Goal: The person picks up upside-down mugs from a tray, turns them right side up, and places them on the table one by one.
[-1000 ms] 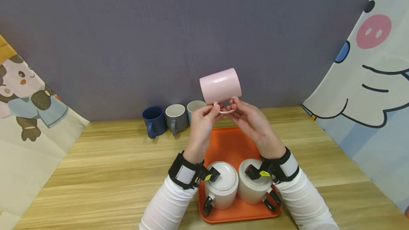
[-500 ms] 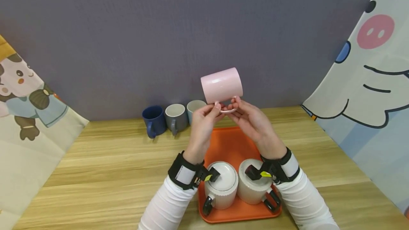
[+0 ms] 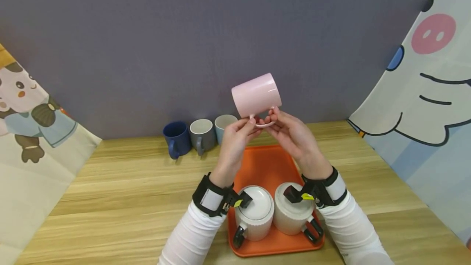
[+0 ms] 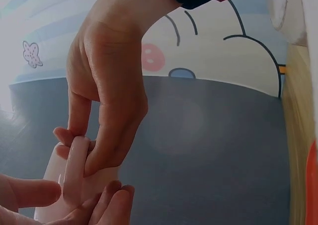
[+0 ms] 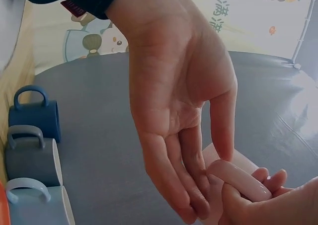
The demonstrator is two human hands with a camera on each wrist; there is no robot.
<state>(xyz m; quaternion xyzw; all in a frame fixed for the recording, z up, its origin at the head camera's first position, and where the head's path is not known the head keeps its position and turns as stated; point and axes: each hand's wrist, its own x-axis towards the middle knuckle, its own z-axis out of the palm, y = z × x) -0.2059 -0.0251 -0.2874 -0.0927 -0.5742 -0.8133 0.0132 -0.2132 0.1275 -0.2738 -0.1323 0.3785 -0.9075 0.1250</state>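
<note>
Wrinkled white left sleeve (image 3: 192,234) at seven o'clock, matching right sleeve (image 3: 354,232) between four and five, black wrist straps (image 3: 200,190) with white patches (image 3: 211,200), small black cameras (image 3: 245,200), yellow tags (image 3: 307,196) beside them, red labels (image 5: 73,7) at the straps' edges

A grey wall (image 3: 154,52) backs the wood-grain table (image 3: 128,191), with cartoon-printed panels (image 3: 416,113) either side.

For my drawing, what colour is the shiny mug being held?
The cylindrical mug is pale pink, clearest in the head view.
</note>
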